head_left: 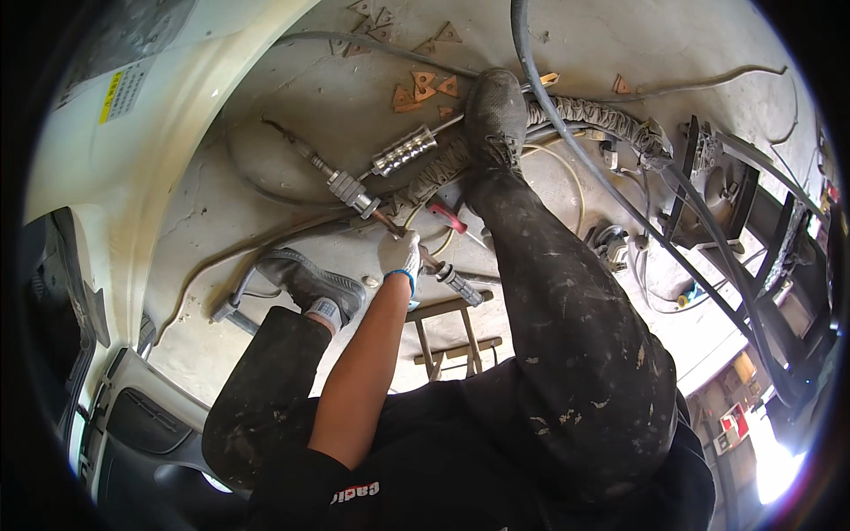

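My left hand [400, 254], in a white glove, is closed around a long tool with a brownish rod [388, 223]. The tool has a knurled metal fitting [352, 192] toward the upper left and a ribbed cylinder [459, 287] toward the lower right. Just beside my hand lie a red-handled tool [447, 216] and a wrapped hose bundle [432, 177]. Above them is a shiny cylindrical weight on a metal rod [405, 150]. My right hand is not in view.
A pale vehicle body [155, 106] curves along the left. My legs and shoes [496, 115] are among hoses [567, 133] on the concrete floor. Several copper-coloured plates [423, 87] lie beyond. Black metal frames [726, 203] stand at right, a small rack [456, 345] below my hand.
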A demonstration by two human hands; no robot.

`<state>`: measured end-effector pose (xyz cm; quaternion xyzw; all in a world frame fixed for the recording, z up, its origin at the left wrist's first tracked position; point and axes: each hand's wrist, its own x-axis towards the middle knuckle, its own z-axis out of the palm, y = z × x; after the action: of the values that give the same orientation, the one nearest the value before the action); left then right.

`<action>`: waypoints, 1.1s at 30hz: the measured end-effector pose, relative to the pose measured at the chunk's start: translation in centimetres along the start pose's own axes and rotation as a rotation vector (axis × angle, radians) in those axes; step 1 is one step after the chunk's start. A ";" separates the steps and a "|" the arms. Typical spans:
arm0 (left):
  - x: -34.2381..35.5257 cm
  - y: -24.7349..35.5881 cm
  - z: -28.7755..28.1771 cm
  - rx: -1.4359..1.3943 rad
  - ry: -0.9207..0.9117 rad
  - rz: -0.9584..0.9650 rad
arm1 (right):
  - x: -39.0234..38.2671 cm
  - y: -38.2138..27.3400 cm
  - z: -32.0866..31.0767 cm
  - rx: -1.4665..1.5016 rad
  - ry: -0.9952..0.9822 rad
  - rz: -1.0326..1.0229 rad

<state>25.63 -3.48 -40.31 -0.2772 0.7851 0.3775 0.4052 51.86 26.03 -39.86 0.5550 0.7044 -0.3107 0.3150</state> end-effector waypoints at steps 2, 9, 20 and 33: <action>1.0 -0.5 -0.6 -0.175 -0.019 0.022 | -0.1 -0.2 0.1 0.007 -0.007 -0.002; 3.4 5.7 -7.8 0.027 0.202 0.205 | -0.5 0.0 0.9 0.052 -0.027 0.012; 7.7 14.7 -20.4 0.843 0.277 0.595 | -2.3 0.6 1.8 0.105 -0.047 0.056; 14.1 24.5 -18.9 1.068 0.302 0.754 | -4.4 1.1 1.6 0.104 -0.078 0.070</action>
<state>-7.89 -7.04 -35.94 0.2050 0.9553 0.0101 0.2127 53.91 22.42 -37.50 0.5824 0.6547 -0.3569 0.3237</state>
